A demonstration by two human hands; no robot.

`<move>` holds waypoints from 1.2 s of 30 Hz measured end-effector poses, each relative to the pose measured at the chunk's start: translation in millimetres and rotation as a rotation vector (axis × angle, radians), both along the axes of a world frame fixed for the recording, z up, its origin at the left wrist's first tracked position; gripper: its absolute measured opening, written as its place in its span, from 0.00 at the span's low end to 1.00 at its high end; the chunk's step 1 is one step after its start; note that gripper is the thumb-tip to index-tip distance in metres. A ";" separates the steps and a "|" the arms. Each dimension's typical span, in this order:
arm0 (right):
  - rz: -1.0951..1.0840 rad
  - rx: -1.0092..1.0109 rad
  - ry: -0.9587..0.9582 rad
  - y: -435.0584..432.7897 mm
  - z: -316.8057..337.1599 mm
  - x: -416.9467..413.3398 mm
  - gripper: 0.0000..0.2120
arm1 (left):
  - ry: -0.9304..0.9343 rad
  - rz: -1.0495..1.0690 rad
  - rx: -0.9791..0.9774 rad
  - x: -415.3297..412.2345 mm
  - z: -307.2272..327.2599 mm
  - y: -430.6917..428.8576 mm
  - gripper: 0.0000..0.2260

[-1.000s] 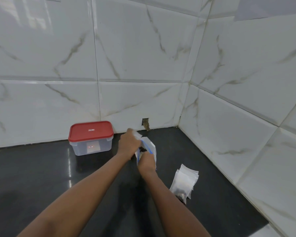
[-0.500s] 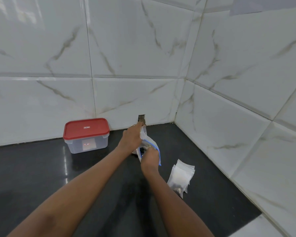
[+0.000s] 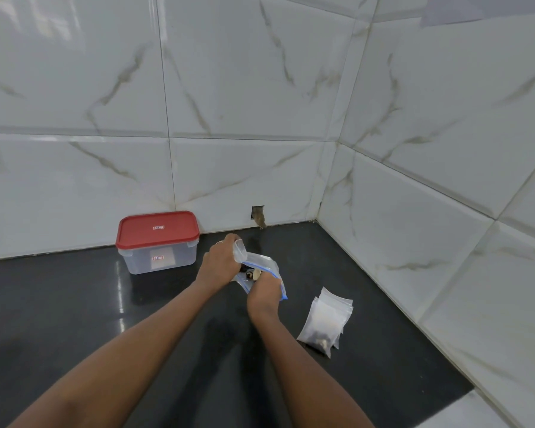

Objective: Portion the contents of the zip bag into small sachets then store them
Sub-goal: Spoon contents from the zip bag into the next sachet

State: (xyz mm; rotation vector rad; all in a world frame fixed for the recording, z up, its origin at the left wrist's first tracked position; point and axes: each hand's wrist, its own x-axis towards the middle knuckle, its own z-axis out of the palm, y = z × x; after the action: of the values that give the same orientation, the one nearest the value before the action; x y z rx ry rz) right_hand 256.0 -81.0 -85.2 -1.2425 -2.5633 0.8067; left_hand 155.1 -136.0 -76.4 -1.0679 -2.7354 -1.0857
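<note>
Portioning is under way but, as I judge it, far from finished. The left hand (image 3: 221, 261) has its grip clamped on an open small sachet (image 3: 240, 249), held just above the zip bag (image 3: 261, 263). The bag lies on the bench near the back corner with its blue-edged mouth gaping. Dark and pale pieces (image 3: 250, 274) show inside it.

The right hand (image 3: 264, 294) sits at that mouth with its fingers hidden. I cannot tell whether its grip is closed on a piece, on the bag's rim, or on nothing.

To the right, apart from both hands, a pile of sachets (image 3: 326, 319) lies flat. The top one shows a little dark matter at its lower end, and the others look unfilled. The storage box (image 3: 155, 257) stands against the wall on the left with its red lid (image 3: 157, 228) on, and looks empty through its clear side. Filling, sealing and storing mostly lie ahead.

The bench (image 3: 74, 304) is glossy black. White marble-veined wall tiles (image 3: 244, 88) meet in a corner, with a small broken hole (image 3: 258, 215) at one tile's base.
</note>
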 end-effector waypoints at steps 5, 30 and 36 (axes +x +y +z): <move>0.050 0.069 -0.039 -0.8 2.2 -3.6 0.15 | -0.045 -0.022 0.109 0.3 5.5 0.5 0.18; -0.085 -0.089 0.295 10.9 -6.7 -7.9 0.14 | -0.033 -0.077 0.078 1.3 3.2 11.8 0.21; -0.136 -0.124 0.249 13.7 -11.5 -8.3 0.13 | -0.045 -0.079 0.052 3.7 2.2 14.2 0.22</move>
State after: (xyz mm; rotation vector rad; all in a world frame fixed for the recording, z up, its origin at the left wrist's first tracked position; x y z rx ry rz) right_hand 247.6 -67.3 -96.7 -1.2474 -2.2378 1.0321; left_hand 158.8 -121.8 -74.2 -1.1674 -2.7034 -1.1985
